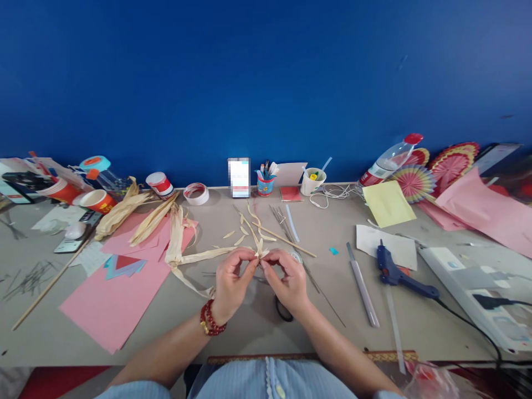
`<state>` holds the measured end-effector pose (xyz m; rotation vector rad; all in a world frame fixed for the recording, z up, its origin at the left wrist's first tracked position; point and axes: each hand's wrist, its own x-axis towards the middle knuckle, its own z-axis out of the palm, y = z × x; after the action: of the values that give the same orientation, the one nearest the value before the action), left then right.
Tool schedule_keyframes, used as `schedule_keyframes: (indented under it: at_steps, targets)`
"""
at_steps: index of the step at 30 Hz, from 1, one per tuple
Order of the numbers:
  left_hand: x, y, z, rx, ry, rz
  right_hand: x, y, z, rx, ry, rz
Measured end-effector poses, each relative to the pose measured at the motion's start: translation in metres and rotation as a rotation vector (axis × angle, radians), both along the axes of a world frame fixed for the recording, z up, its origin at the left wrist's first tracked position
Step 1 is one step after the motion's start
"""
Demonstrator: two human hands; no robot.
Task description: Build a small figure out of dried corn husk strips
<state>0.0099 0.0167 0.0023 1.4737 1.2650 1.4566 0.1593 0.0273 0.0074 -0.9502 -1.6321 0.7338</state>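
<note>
Pale dried husk (260,252) was pinched by the left hand (236,277) and the right hand (286,277), which nearly met above the grey table (332,280). Red beads (213,321) circled the left wrist. Just beyond lay small husk fragments (240,241) and a thin wooden stick (286,240). Pink paper sheets (116,305) lay farther left; a blue glue gun (388,270) lay to the right. Behind, a lit phone (239,178) stood upright near a blue wall (266,88).
</note>
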Motion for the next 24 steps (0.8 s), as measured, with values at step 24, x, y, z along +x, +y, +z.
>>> schedule_keyframes:
  at_steps: [24]
  targets:
    - [0.0038,0.0011,-0.004,-0.185,-0.41,0.003,-0.0036,-0.0022,0.0016,0.023,-0.052,0.011]
